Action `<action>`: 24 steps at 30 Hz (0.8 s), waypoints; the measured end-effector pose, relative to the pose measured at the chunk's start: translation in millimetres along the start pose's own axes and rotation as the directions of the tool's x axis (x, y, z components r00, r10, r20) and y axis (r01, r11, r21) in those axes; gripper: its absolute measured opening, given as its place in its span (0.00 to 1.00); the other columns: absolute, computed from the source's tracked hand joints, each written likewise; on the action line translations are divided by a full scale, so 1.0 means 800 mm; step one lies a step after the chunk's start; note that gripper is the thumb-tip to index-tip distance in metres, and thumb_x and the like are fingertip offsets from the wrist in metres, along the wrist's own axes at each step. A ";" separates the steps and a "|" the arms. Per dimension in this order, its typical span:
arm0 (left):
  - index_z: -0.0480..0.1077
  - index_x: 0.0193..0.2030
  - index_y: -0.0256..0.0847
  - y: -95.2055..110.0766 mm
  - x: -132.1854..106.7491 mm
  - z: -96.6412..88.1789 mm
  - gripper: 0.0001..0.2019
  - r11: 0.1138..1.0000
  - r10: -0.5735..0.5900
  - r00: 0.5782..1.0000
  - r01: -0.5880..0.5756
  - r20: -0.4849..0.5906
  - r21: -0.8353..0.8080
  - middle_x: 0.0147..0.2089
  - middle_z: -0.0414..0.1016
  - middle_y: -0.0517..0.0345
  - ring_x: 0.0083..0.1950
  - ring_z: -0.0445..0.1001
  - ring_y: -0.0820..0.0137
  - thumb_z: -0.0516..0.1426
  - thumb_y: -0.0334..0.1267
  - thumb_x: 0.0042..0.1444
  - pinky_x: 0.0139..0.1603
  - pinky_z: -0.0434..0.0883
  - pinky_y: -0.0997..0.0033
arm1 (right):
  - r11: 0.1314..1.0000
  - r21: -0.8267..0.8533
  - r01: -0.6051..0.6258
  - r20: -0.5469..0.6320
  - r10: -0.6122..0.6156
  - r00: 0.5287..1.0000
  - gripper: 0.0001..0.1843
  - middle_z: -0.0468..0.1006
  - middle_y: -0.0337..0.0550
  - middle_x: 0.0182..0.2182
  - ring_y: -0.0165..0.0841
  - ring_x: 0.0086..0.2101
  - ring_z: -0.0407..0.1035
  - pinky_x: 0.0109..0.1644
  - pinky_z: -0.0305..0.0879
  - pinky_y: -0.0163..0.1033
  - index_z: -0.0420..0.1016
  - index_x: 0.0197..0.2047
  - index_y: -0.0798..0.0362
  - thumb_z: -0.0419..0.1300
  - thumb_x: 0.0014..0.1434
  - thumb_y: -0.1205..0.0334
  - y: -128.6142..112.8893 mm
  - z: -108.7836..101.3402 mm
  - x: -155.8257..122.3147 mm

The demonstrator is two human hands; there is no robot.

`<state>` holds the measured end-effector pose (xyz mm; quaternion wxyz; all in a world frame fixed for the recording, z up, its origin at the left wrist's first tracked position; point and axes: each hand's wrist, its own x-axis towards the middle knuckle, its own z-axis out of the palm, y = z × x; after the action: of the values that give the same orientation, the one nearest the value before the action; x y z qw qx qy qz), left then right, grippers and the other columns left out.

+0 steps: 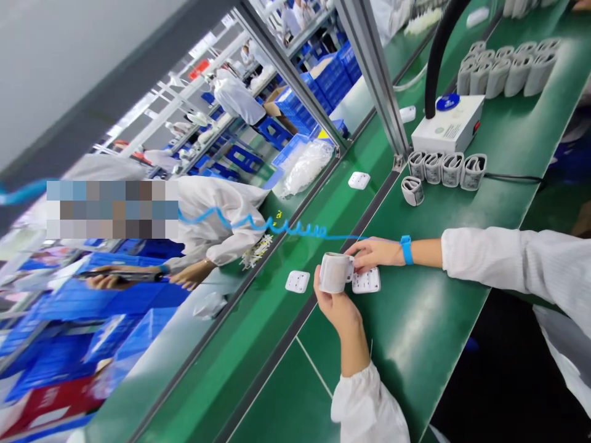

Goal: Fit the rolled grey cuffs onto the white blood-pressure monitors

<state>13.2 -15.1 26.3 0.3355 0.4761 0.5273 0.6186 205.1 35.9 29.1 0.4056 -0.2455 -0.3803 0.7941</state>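
My left hand (339, 304) comes up from the bottom edge and is closed round a rolled grey-white cuff (335, 271), held upright just above the green belt. My right hand (375, 253) reaches in from the right and wears a blue wrist strap (406, 249) with a coiled blue cord (277, 226). Its fingers are curled onto a white square part (367, 281) that lies on the belt right beside the roll. A second white square part (297, 281) lies to the left, and a third (359, 180) farther up the belt.
Several rolled cuffs (446, 169) stand in front of a white box unit (447, 126) with a black hose; more rolls (508, 71) sit beyond it. A metal frame post (378, 80) divides the green belts. Across the line a person in white (207, 215) works near blue crates (332, 77).
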 end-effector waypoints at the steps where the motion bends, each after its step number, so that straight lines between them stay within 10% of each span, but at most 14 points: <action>1: 0.71 0.75 0.44 -0.006 -0.001 -0.003 0.32 0.997 0.033 0.999 -0.035 0.033 0.063 0.78 0.72 0.42 0.80 0.71 0.48 0.67 0.45 0.66 0.81 0.69 0.47 | 1.000 -0.015 0.021 -0.060 -0.022 0.998 0.28 0.88 0.45 0.40 0.36 0.39 0.85 0.48 0.86 0.40 0.82 0.55 0.57 0.84 0.54 0.59 0.004 0.002 0.001; 13: 0.66 0.78 0.45 -0.017 -0.007 0.011 0.35 0.859 -0.002 0.914 -0.206 0.405 0.469 0.67 0.82 0.41 0.67 0.81 0.47 0.66 0.49 0.67 0.69 0.76 0.45 | 0.981 -0.069 0.179 -0.299 -0.192 0.935 0.27 0.83 0.40 0.38 0.35 0.38 0.79 0.39 0.84 0.40 0.81 0.49 0.51 0.83 0.55 0.46 -0.007 -0.020 0.006; 24: 0.77 0.62 0.44 -0.027 0.014 0.013 0.24 0.837 -0.038 0.910 -0.196 0.413 0.510 0.55 0.86 0.40 0.54 0.87 0.45 0.57 0.51 0.65 0.54 0.82 0.46 | 0.992 -0.051 0.115 -0.355 -0.126 0.926 0.20 0.81 0.36 0.33 0.32 0.35 0.75 0.45 0.71 0.38 0.81 0.38 0.52 0.80 0.43 0.58 0.002 -0.014 0.020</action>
<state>17.8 3.7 7.6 0.2631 0.6910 0.5780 0.3453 203.2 52.9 20.1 0.5124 -0.3680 -0.3259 0.7042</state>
